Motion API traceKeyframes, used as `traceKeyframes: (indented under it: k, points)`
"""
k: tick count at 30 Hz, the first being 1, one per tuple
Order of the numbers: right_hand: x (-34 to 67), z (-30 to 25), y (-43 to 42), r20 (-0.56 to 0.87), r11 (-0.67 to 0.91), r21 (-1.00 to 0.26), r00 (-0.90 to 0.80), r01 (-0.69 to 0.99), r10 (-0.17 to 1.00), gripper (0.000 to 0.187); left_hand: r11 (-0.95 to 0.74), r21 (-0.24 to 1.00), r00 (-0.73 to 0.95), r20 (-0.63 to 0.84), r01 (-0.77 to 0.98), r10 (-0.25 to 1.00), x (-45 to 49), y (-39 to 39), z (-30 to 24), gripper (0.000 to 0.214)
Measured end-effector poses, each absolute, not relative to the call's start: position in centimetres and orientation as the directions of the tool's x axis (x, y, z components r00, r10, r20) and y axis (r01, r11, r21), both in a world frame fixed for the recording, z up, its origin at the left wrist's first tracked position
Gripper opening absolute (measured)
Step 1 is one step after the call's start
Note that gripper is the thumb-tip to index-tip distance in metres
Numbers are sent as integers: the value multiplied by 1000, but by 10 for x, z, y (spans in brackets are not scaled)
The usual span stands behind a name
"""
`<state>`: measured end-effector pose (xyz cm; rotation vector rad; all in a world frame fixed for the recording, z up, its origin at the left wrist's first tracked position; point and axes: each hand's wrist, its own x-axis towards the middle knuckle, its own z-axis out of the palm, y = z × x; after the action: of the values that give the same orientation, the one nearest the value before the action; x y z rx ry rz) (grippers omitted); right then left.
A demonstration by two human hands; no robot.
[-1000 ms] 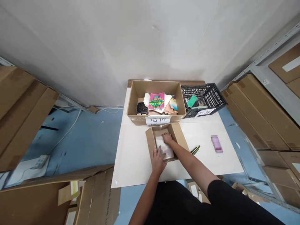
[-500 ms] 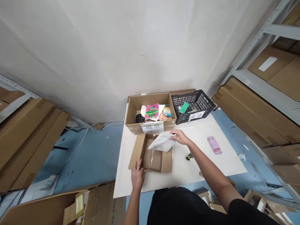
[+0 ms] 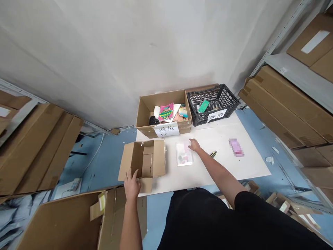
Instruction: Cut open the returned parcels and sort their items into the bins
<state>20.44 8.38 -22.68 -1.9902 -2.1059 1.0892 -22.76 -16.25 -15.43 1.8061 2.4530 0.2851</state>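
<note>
An opened cardboard box (image 3: pixel 159 159) with its flaps up stands at the left of the white table, partly over its edge. My left hand (image 3: pixel 132 184) grips the near left flap, fingers over its rim. Flat on the table to the right of the box lies a thin white packet (image 3: pixel 184 154) with faint pink and dark print. My right hand (image 3: pixel 194 145) has its thumb and fingers closed at the packet's upper right edge. Close by my right forearm is a yellow and black box cutter (image 3: pixel 213 153), partly hidden.
A cardboard carton (image 3: pixel 145 130) with a labelled paper holds several books and packs at the back. Beside it stands a black plastic crate (image 3: pixel 196 120) with a green item inside. A blurred pink item (image 3: pixel 236 147) lies at the right. Shelves of cartons (image 3: pixel 286 107) flank the table (image 3: pixel 249 163).
The opened box has shifted left with my left hand. My right hand has brought the packet out from above the box and down onto the table. The view has shifted slightly.
</note>
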Motion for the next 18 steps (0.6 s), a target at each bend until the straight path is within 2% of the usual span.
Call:
traceKeyframes:
  k: [3,5,7,8,12,15,18]
  points:
    - [197,-264,43,-471,-91,-411,-126,907,873,72,254,274,-317,215,928,924,-184,-161,-141,61]
    - [191,-286,18,-515,-94,-360,-113,928,849,74,177,350,-277,257,920,926,-143,-154,-138,60]
    - [182,-304,-1,-546,-86,-313,-105,946,831,75,47,422,-145,202,905,969,-99,-143,-140,54]
    - [178,-310,-8,-546,-83,-292,-94,953,833,70,-7,457,-76,162,889,984,-79,-136,-144,51]
    - [168,-319,-11,-508,-94,-264,-56,960,860,32,-101,581,89,49,808,995,-23,-109,-174,48]
    - [174,-311,-4,-478,-99,-328,-75,939,875,30,-57,670,96,-21,740,995,-8,-90,-213,46]
    - [189,-300,-3,-373,-67,-456,-123,887,920,32,128,728,-48,-130,674,990,-1,-68,-256,47]
